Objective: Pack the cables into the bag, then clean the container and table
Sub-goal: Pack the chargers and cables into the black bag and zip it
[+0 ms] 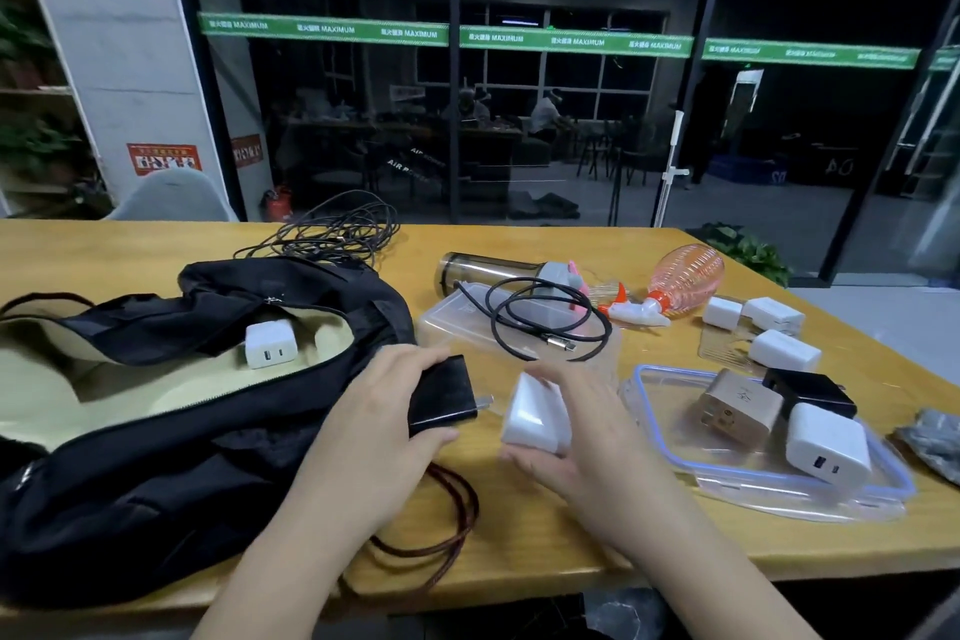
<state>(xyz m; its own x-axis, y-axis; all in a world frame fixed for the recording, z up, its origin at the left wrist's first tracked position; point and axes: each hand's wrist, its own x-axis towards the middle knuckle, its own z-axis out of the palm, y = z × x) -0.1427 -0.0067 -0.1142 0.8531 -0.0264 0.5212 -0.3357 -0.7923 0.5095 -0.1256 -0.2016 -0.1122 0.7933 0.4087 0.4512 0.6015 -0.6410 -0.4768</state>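
Note:
A black backpack [171, 431] lies open on the left of the wooden table [519, 535], with a white charger [270, 343] inside on its cream lining. My left hand [379, 411] grips a black charger [444, 395] at the bag's edge. Just right of it, my right hand [582, 437] holds a white charger [535, 413]. A black cable [545, 317] coils over a clear container [457, 327]. Near the table's front edge lies a brown braided cable [441, 535]. A bundle of black cables [337, 234] sits behind the bag.
A blue-rimmed clear lid [779, 473] at right carries a gold charger [737, 411], a black charger [810, 390] and a white charger [826, 442]. Three white chargers [763, 327], a pink spray bottle [675, 281], a dark tumbler [488, 270] and a grey cloth [935, 437] lie beyond.

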